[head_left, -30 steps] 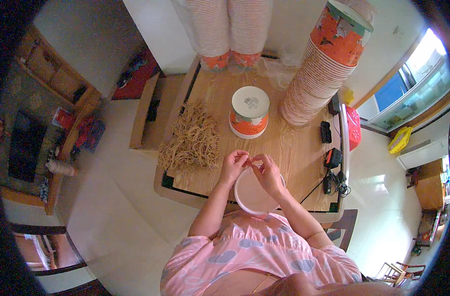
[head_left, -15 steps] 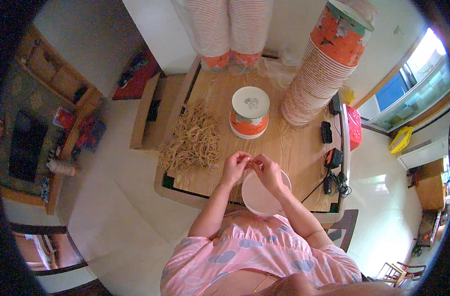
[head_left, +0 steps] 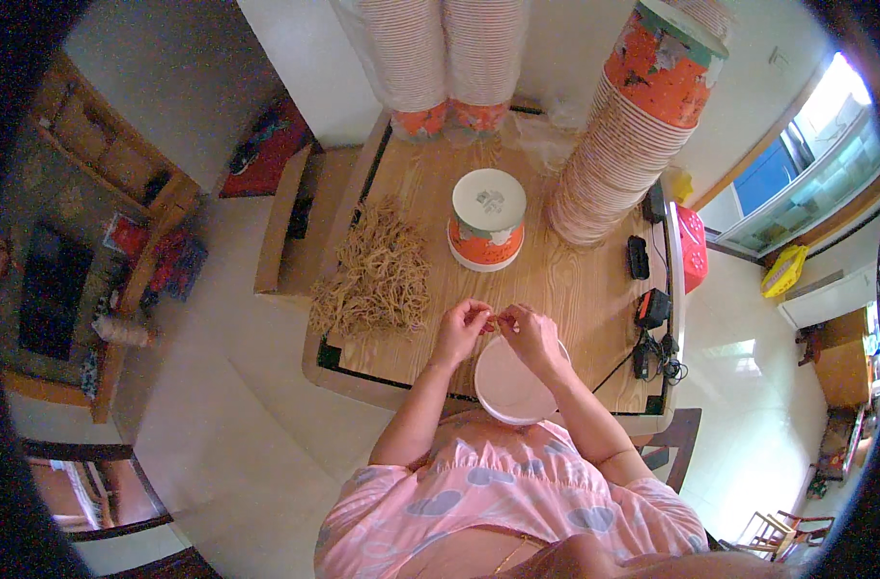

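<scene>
My left hand (head_left: 463, 333) and my right hand (head_left: 533, 340) meet fingertip to fingertip above the near part of the table. Both are closed in a pinch. A tiny tan bit shows between them, too small to name. Below my right hand is a round white paper tub (head_left: 512, 391), its mouth up, close against my body. To the left lies a heap of tan, string-like strands (head_left: 374, 275). Beyond my hands an orange and green paper tub (head_left: 486, 241) stands upside down on the wooden table (head_left: 435, 183).
A tall leaning stack of paper tubs (head_left: 633, 125) stands at the far right. Two bagged stacks (head_left: 445, 58) rise at the back. Black chargers and cables (head_left: 650, 314) lie along the right edge. An open cardboard box (head_left: 300, 227) stands beside the table's left side.
My fingers have shifted slightly, still pinched together over the tub. The view has moved a little; the tubs and the heap of strands stay put.
</scene>
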### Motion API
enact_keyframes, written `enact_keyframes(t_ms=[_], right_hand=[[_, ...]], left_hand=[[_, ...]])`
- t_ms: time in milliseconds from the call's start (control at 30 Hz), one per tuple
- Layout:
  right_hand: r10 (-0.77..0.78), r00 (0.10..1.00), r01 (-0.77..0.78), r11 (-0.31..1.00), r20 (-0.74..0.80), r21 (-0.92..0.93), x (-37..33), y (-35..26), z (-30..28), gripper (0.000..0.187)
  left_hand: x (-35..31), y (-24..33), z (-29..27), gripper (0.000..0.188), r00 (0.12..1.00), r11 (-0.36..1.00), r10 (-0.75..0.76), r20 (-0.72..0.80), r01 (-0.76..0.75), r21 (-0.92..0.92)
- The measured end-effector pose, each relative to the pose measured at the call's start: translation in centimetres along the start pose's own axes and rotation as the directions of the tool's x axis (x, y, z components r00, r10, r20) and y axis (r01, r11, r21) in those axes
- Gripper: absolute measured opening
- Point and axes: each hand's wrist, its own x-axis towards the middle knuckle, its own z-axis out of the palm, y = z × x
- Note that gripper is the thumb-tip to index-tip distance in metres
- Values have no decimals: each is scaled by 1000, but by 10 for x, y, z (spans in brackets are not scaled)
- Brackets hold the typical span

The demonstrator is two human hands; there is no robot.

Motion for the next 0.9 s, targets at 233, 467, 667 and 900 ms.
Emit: enact_keyframes(t_ms=[233,467,667,900], right_hand=[[-23,999,24,999,-34,31,-3,4,3,12],[-56,998,58,997,-29,47,-3,8,3,11],[-172,978,185,976,-117,113,-2,16,8,7],[-229,966,243,962,-119,123,0,18,6,7]], left_hand=[[-2,-5,1,31,995,987,52,86,-64,149],[-4,2,4,31,998,979,60,-6,-58,195],[0,-7,1,22,989,970,109,97,-127,207],[-5,10,4,14,999,938,-23,32,11,346]])
